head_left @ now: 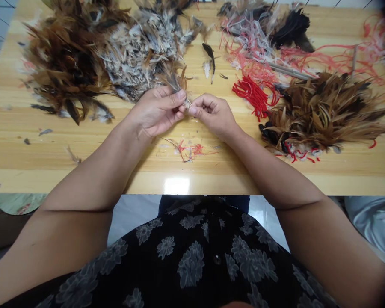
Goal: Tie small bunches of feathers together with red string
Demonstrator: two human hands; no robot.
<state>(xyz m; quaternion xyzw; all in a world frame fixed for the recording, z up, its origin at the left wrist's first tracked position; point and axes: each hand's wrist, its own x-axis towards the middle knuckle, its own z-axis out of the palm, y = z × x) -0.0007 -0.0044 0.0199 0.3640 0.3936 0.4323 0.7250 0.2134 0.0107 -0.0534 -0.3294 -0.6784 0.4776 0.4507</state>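
Between thumb and fingers, my left hand (pixel 162 107) pinches a small bunch of brown and grey feathers (pixel 176 81), tips pointing up and away from me. My right hand (pixel 213 115) is closed in a pinch at the quill ends of the same bunch, its thumb and forefinger touching or nearly touching the left fingertips. Just beyond my left hand lies a pile of grey-white feathers (pixel 131 55). Red and grey scraps of thread (pixel 192 149) lie on the table below my hands.
A heap of brown feathers (pixel 64 55) fills the back left of the wooden table (pixel 83 171). On the right are a bundle of red cords (pixel 253 96), finished-looking brown feather bunches (pixel 327 111), tangled pink strings (pixel 327 55) and black feathers (pixel 291 30). A loose black feather (pixel 209 55) lies mid-table.
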